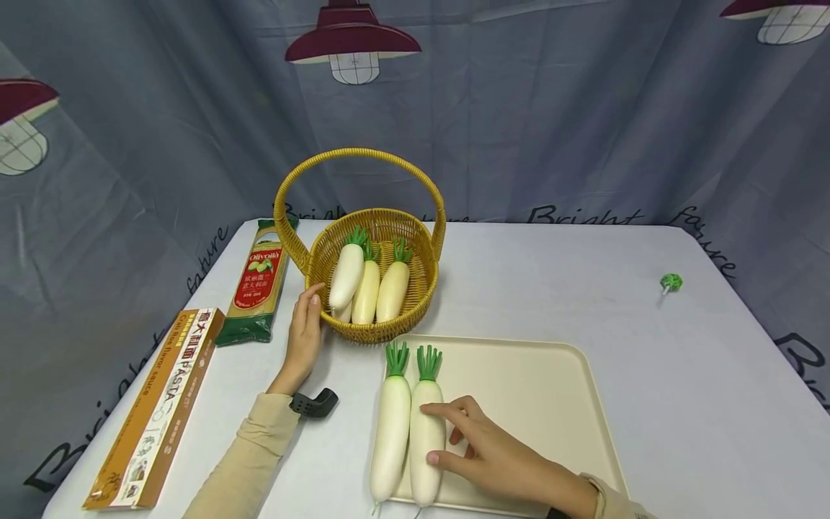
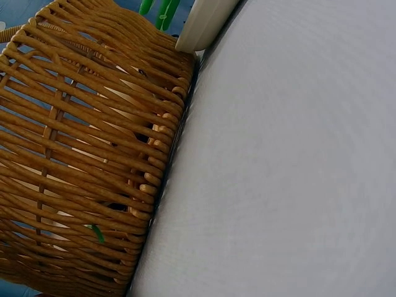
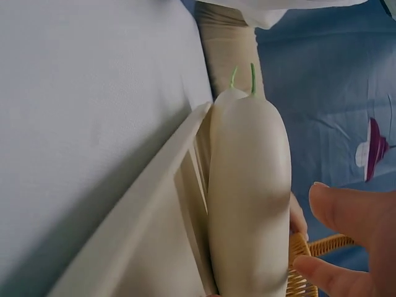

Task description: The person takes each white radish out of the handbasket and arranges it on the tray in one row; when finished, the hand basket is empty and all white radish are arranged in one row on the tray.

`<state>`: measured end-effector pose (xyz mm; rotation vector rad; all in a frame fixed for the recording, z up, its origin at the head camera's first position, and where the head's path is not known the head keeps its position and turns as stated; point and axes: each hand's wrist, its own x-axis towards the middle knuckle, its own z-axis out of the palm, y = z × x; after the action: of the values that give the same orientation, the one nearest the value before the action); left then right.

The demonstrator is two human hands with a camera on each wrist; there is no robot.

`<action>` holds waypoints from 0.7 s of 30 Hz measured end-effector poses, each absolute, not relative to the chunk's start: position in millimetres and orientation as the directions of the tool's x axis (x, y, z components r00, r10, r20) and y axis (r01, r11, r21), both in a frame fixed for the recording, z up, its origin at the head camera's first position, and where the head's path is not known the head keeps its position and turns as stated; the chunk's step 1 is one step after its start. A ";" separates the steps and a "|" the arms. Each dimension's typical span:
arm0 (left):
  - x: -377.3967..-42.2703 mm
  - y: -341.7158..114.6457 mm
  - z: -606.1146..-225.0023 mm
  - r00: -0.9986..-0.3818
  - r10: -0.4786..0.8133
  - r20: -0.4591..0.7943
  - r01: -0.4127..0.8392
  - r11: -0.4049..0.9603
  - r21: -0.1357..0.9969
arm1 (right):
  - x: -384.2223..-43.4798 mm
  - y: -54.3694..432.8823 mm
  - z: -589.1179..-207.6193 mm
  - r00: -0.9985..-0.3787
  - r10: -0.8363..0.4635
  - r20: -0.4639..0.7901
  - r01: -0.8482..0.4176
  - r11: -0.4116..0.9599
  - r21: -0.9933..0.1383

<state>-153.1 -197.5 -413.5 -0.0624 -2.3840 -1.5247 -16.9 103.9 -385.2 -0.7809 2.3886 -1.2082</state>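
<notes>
A yellow wicker basket (image 1: pixel 424 306) with a tall handle holds several white radishes (image 1: pixel 393 288) with green tops. My left hand (image 1: pixel 303 342) rests against the basket's left side, fingers fairly straight; the left wrist view shows the woven wall (image 2: pixel 93 148) close up, without the hand. Two more white radishes lie side by side along the left edge of a cream tray (image 1: pixel 519 389): a left one (image 1: pixel 390 436) and a right one (image 1: pixel 427 440). Over the right one is my right hand (image 1: pixel 489 450), thumb and forefinger spread. In the right wrist view, these fingers appear apart from the radish (image 3: pixel 250 192).
Left of the basket lies a green-and-gold pasta packet (image 1: pixel 259 285), with a long orange-and-white pasta box (image 1: pixel 155 411) nearer the front. A small green lollipop-like thing (image 1: pixel 671 282) lies on the white table (image 1: pixel 700 404) at right. Grey curtains (image 1: pixel 551 108) hang behind.
</notes>
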 end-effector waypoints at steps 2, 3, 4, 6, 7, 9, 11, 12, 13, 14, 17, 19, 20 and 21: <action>-152.8 -197.8 -414.7 -0.953 -0.127 0.276 0.198 0.432 0.880 | -17.7 104.8 -385.5 -0.795 -0.604 -0.061 -0.313 0.493 -0.812; -152.8 -197.8 -415.4 -0.954 -0.128 0.271 0.192 0.431 0.882 | -18.1 105.3 -385.6 -0.798 -0.600 -0.063 -0.308 0.495 -0.812; -152.6 -197.6 -415.8 -0.956 -0.127 0.266 0.188 0.431 0.882 | -18.4 105.8 -385.5 -0.802 -0.594 -0.066 -0.303 0.499 -0.812; -152.4 -197.3 -416.7 -0.958 -0.124 0.260 0.184 0.429 0.884 | -19.9 106.8 -384.6 -0.812 -0.579 -0.071 -0.289 0.505 -0.814; -152.4 -197.0 -416.9 -0.958 -0.121 0.259 0.186 0.425 0.886 | -21.5 107.1 -383.8 -0.818 -0.571 -0.071 -0.283 0.507 -0.814; -152.6 -196.3 -417.3 -0.959 -0.118 0.259 0.190 0.413 0.891 | -26.9 107.1 -381.0 -0.835 -0.545 -0.070 -0.262 0.507 -0.821; -153.0 -195.9 -417.5 -0.958 -0.113 0.265 0.200 0.405 0.892 | -35.3 106.7 -377.4 -0.853 -0.519 -0.060 -0.246 0.500 -0.830; -153.2 -195.9 -417.6 -0.957 -0.111 0.267 0.202 0.404 0.892 | -40.8 106.2 -375.4 -0.862 -0.504 -0.053 -0.237 0.494 -0.837; -153.4 -195.9 -417.7 -0.957 -0.110 0.268 0.203 0.405 0.891 | -47.2 105.3 -372.8 -0.871 -0.488 -0.054 -0.219 0.485 -0.847; -153.6 -196.1 -417.8 -0.957 -0.113 0.268 0.201 0.409 0.890 | -55.3 104.2 -369.8 -0.876 -0.480 -0.051 -0.205 0.465 -0.861; -154.3 -196.8 -417.1 -0.955 -0.123 0.271 0.196 0.427 0.883 | -85.3 100.5 -359.3 -0.857 -0.512 -0.055 -0.141 0.337 -0.931; -154.9 -197.2 -416.1 -0.952 -0.127 0.278 0.197 0.438 0.877 | -109.9 95.6 -351.5 -0.833 -0.552 -0.046 -0.080 0.203 -0.976; -155.0 -197.5 -415.4 -0.951 -0.131 0.281 0.199 0.439 0.876 | -122.2 92.4 -347.9 -0.816 -0.577 -0.039 -0.046 0.132 -0.990; -154.8 -197.5 -414.4 -0.950 -0.132 0.285 0.201 0.440 0.875 | -133.1 88.8 -345.0 -0.802 -0.596 -0.034 -0.008 0.068 -0.998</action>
<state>-154.8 -197.5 -414.4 -0.0596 -2.3852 -1.5131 -133.1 88.8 -345.0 -0.5990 1.9134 -1.7829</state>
